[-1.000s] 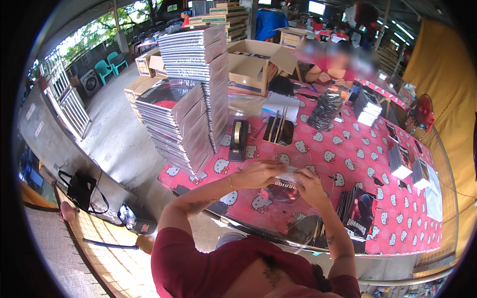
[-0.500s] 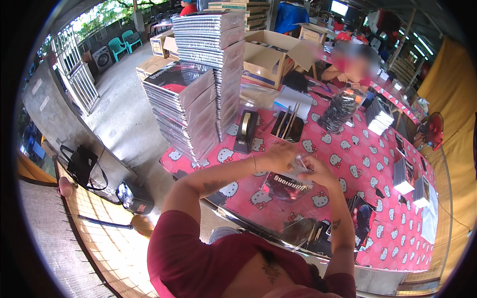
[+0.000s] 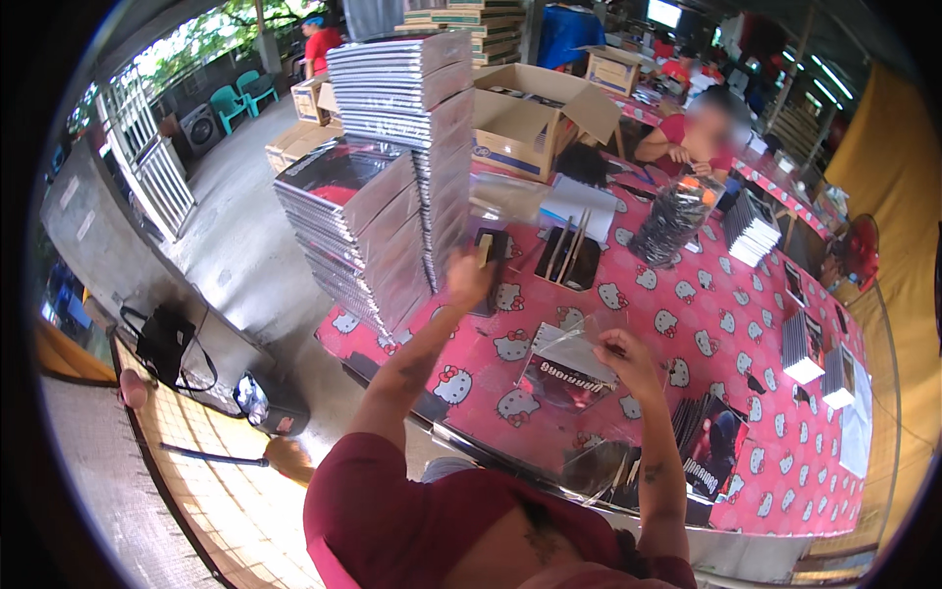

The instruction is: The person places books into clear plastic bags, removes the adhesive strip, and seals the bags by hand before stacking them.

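The right hand (image 3: 628, 355) has its grip closed on the upper edge of a clear plastic sleeve (image 3: 574, 344), which covers a dark booklet (image 3: 564, 378) lying flat on the surface (image 3: 726, 324), near its front edge. The left hand (image 3: 469, 278) is raised above the surface, fingers curled at the black tape dispenser (image 3: 488, 263); whether they pinch any tape cannot be told. Just right of the booklet, at the near edge, more dark booklets (image 3: 711, 456) lie in a loose pile. Beyond the dispenser stands a black holder with sticks (image 3: 569, 257). To the left, two tall stacks of flat grey packs (image 3: 392, 187) rise from the surface's corner, the nearer one leaning. Farther along the pink patterned cloth sit a full clear bag of dark items (image 3: 672, 218) and small white-edged stacks (image 3: 751, 228). Behind them is an open cardboard box (image 3: 525, 128), and a seated person in a red shirt (image 3: 692, 137) works at the far side.
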A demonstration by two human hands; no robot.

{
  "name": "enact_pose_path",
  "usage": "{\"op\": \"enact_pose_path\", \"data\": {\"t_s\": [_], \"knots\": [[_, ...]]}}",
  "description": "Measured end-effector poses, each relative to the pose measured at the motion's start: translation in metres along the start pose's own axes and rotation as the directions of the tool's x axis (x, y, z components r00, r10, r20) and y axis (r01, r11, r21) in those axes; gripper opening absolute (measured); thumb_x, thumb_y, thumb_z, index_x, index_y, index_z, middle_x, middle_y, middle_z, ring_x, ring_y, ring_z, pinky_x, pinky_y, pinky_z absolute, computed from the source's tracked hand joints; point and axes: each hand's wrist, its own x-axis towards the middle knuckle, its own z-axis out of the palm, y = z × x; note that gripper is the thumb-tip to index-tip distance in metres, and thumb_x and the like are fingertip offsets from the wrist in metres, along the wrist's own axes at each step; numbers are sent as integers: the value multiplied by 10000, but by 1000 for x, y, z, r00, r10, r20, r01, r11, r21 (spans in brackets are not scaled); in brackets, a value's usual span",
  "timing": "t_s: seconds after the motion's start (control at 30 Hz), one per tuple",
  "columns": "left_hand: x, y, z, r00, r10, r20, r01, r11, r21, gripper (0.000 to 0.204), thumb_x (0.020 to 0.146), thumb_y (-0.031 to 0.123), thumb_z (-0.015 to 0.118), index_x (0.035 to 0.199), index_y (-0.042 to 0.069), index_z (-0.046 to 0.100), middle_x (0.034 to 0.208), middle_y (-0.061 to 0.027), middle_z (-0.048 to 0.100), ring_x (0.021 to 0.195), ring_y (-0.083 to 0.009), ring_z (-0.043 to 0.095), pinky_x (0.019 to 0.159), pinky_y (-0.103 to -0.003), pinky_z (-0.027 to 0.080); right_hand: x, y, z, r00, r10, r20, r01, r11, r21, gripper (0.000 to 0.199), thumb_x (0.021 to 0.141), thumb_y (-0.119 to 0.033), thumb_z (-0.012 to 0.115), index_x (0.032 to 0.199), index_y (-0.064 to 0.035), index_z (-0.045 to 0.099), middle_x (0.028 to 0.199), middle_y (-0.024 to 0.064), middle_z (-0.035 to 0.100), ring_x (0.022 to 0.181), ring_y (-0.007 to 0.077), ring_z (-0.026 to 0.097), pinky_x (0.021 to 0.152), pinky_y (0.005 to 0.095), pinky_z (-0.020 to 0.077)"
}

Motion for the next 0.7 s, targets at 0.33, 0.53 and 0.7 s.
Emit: {"op": "enact_pose_path", "data": {"t_s": [0.33, 0.53, 0.7], "knots": [[-19, -65, 17, 688, -415, 595, 725, 372, -579, 209, 824, 238, 779, 942, 66, 762, 847, -19, 708, 704, -179, 625, 707, -340, 489, 13, 2, 2, 999, 17, 35, -21, 993, 114, 239, 909, -97, 710, 1102, 1, 609, 950, 29, 677, 869, 81, 612, 766, 234, 490], [-89, -50, 33, 587, -432, 684, 615, -311, -724, 103, 880, 112, 685, 937, 34, 720, 770, -45, 684, 701, -158, 637, 708, -343, 508, 12, 5, -3, 999, 8, 44, -13, 994, 112, 231, 911, -108, 705, 1098, -9, 614, 943, 22, 669, 870, 84, 611, 774, 240, 489], [-42, -108, -3, 971, -57, 234, 1, 973, 232, 160, 872, 182, 671, 825, 32, 701, 764, -164, 720, 663, -344, 700, 552, -469, 546, 20, 10, 3, 998, -51, 36, 47, 993, 107, 249, 911, -129, 712, 1104, -9, 611, 939, 27, 668, 888, 91, 617, 781, 246, 492]]}}
